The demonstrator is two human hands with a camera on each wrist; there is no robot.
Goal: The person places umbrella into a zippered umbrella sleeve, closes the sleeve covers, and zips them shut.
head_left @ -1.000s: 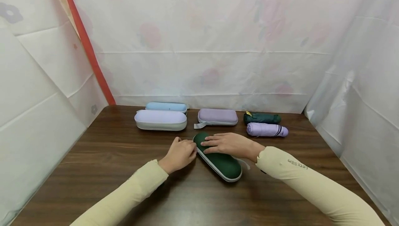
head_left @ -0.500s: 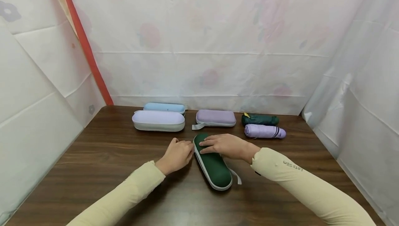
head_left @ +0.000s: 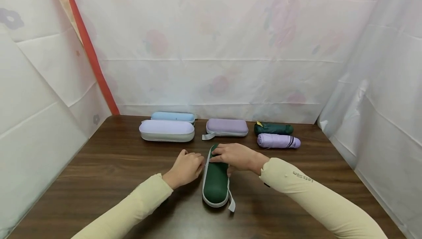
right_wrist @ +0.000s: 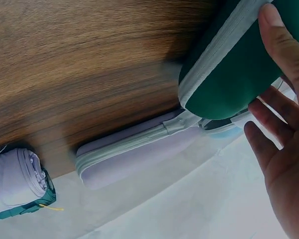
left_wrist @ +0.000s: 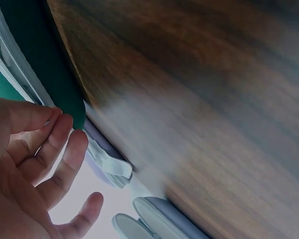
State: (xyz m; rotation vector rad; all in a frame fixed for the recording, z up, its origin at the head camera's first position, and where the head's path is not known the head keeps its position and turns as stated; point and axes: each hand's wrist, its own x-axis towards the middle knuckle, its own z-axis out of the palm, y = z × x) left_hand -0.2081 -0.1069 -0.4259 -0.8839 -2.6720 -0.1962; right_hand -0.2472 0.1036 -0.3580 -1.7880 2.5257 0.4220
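- Swung round since the earlier frame: our green case (head_left: 215,184) has its near end further left, so it now points almost straight at us, on the table (head_left: 115,180) between our hands.
- Our left hand (head_left: 186,167) pinches at the zip (left_wrist: 30,74), thumb and fingertip together; the puller itself we cannot make out.
- Our right hand (head_left: 239,157) grips the case's far half, fingers over the top, thumb on the side.
- We judge the step to be working the zip: best to brace firmly against turning, pull along the seam and ease round the curved end.
- Its strap (head_left: 232,203) trails at the near right; we should keep it off the teeth.
- Purple case (head_left: 227,126) lies just beyond, leaving little room forward.
- Lilac case (head_left: 167,129) and blue case (head_left: 173,116) sit back left; lilac umbrella (head_left: 276,140) and green umbrella (head_left: 273,129) back right, clear of us.
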